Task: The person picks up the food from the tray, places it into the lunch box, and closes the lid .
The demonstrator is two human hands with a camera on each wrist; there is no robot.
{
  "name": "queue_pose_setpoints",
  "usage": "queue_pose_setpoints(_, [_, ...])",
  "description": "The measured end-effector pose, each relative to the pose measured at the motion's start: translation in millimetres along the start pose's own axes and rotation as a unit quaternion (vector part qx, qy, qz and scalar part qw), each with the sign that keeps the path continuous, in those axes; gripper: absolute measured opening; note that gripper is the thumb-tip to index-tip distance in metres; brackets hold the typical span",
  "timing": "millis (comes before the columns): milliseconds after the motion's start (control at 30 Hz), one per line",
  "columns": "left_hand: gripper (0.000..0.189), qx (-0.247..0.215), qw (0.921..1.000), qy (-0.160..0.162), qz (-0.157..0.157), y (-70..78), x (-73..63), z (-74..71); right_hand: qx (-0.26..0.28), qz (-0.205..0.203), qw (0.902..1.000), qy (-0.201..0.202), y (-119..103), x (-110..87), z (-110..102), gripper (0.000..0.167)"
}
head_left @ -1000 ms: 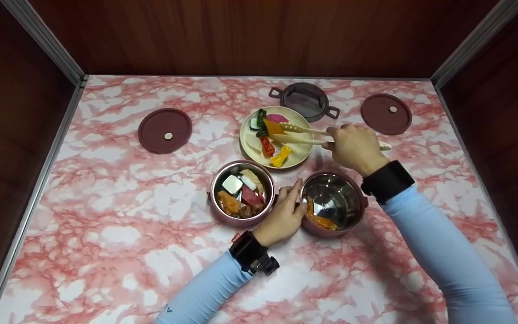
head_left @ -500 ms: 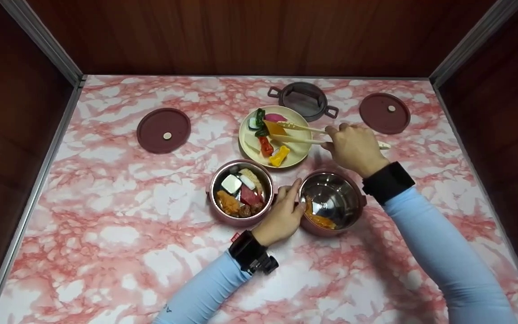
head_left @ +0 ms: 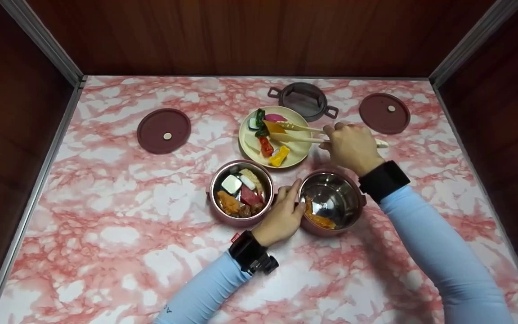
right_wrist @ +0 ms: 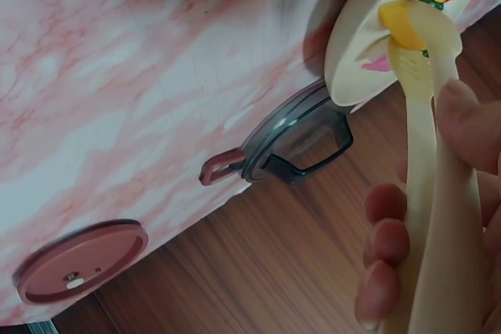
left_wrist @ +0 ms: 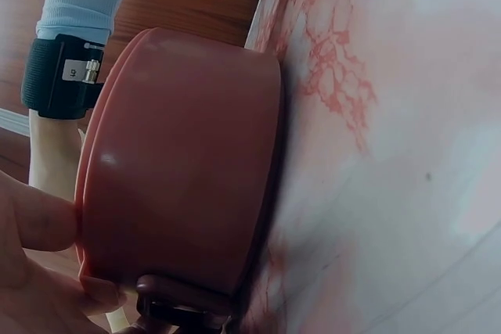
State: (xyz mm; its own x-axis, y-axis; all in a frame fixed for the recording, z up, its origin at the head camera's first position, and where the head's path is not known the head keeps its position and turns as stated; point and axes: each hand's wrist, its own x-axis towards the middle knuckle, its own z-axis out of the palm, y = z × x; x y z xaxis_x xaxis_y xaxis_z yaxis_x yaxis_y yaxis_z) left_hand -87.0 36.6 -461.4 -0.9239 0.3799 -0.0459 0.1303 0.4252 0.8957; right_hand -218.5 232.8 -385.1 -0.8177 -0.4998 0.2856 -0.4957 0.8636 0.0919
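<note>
My right hand [head_left: 353, 146] grips a pair of cream tongs [right_wrist: 423, 193], whose tips are on either side of an orange piece of food [head_left: 274, 127] over the cream plate [head_left: 301, 150]. Green, red, yellow and pink food pieces lie around it on that plate. My left hand [head_left: 281, 220] holds the near right pink pot [head_left: 331, 231] at its left side, thumb and finger at the rim beside the handle [left_wrist: 184, 295]. Inside this steel-lined pot lie orange-brown food pieces [head_left: 322, 221] along the lower left wall.
Left of my left hand stands a second pink pot [head_left: 241, 221] with several food pieces inside. A dark lid with two loop handles [head_left: 304, 101] lies behind the plate. Flat maroon lids lie at the left [head_left: 164, 126] and the right [head_left: 382, 117]. Wooden panels [head_left: 259, 36] enclose the table.
My right hand and the tongs have shifted very slightly left, their tips staying at the orange piece. The left hand keeps its place on the pot.
</note>
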Motion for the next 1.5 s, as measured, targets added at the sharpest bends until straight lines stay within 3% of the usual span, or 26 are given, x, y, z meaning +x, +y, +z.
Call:
queue_pose_setpoints(233, [0.062,0.012,0.9999,0.000,-0.001,3.0,-1.9,1.1,-0.006,0.021,0.9998,0.002,3,-6.8,-4,0.025])
queue_pose_setpoints(467, [0.063,0.012,0.9999,-0.006,0.008,4.3,-0.9,1.8,0.069,0.090,0.9901,-0.082,21,-13.3,-19,0.032])
queue_pose_setpoints(600, [0.063,0.011,0.9995,-0.012,0.026,5.3,0.3,2.5,0.096,0.105,0.9805,-0.136,39,-17.8,-49,0.037])
queue_pose_setpoints(833, [0.063,0.001,0.9993,-0.010,0.035,4.6,0.7,2.1,0.075,0.069,0.9777,-0.184,71,-34.3,-122,0.039])
queue_pose_setpoints(1000, [0.062,-0.001,0.9995,-0.009,0.032,2.7,0.6,0.0,0.040,0.033,0.9737,-0.222,79,-48.7,-153,0.024])
queue_pose_setpoints(1167, [0.061,0.005,0.9995,-0.004,0.032,1.8,0.1,-1.1,0.024,-0.002,0.9628,-0.269,69,-55.9,-162,0.018])
queue_pose_setpoints(1500, [0.060,0.004,0.9994,-0.004,0.034,1.5,-0.6,1.7,-0.013,-0.027,0.9600,-0.278,44,-64.7,-161,0.007])
